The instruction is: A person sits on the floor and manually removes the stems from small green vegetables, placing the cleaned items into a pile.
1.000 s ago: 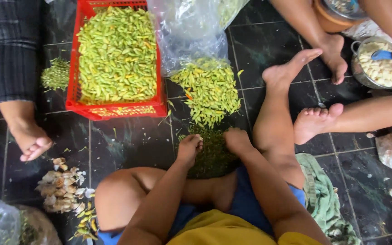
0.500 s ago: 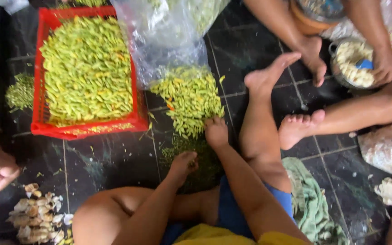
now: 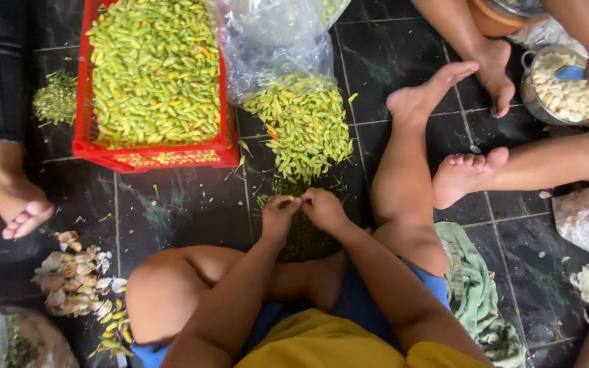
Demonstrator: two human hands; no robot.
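My left hand (image 3: 277, 212) and my right hand (image 3: 324, 208) meet fingertip to fingertip in front of my folded legs, both pinched on one small green chili (image 3: 289, 201). Just beyond them a loose heap of green and yellow chilies (image 3: 305, 129) spills from a clear plastic bag (image 3: 267, 44) onto the dark tiled floor. Under my hands lies a dark green pile of plucked stems (image 3: 305, 238). To the left stands a red plastic crate (image 3: 165, 158) filled with green chilies.
Another person's foot (image 3: 18, 208) rests at the left, and two more feet (image 3: 468, 174) at the right. A metal pot of peeled garlic (image 3: 564, 92) sits top right under someone's hand. Garlic skins (image 3: 69, 272) lie lower left, a green cloth (image 3: 475, 289) by my right leg.
My hands were apart on the stem pile and near the chili heap; now they have come together on one chili. The view has shifted slightly.
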